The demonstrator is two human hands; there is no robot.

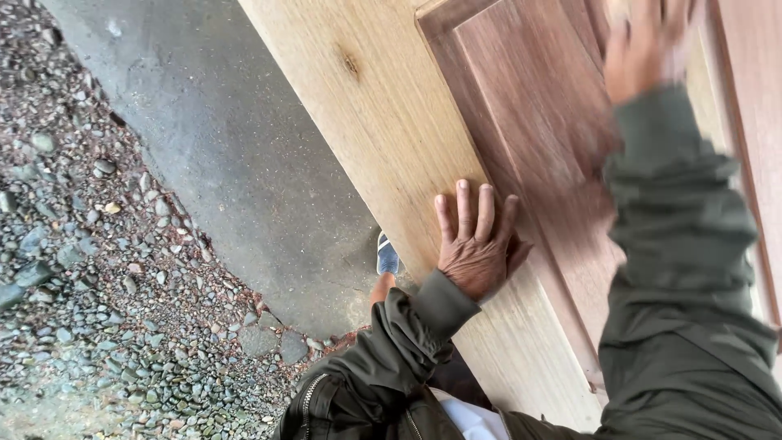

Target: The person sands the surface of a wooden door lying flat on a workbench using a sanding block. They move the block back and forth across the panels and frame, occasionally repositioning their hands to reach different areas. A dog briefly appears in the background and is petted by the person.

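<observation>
Left hand [476, 244] lies flat on the pale wooden door [383, 122], fingers spread a little and pressed to the light stile, bracing it; nothing pinched. Right hand [648, 49] is up at the top edge of the view, motion-blurred, against the darker reddish recessed panel [538, 122]; whether it grips a pad or cloth cannot be told. Judged step: rubbing or sanding the panel while the other hand steadies the door; next stroke would call for firm bracing and even pressure along the grain. Door lies tilted across the view, raised above the ground; pale frame has open grain and a dark knot [350, 63]; panel is smooth, with a moulded border. Below: grey concrete strip [236, 155], loose gravel [81, 244], a shoe [388, 257]; olive jacket sleeves [676, 244].
</observation>
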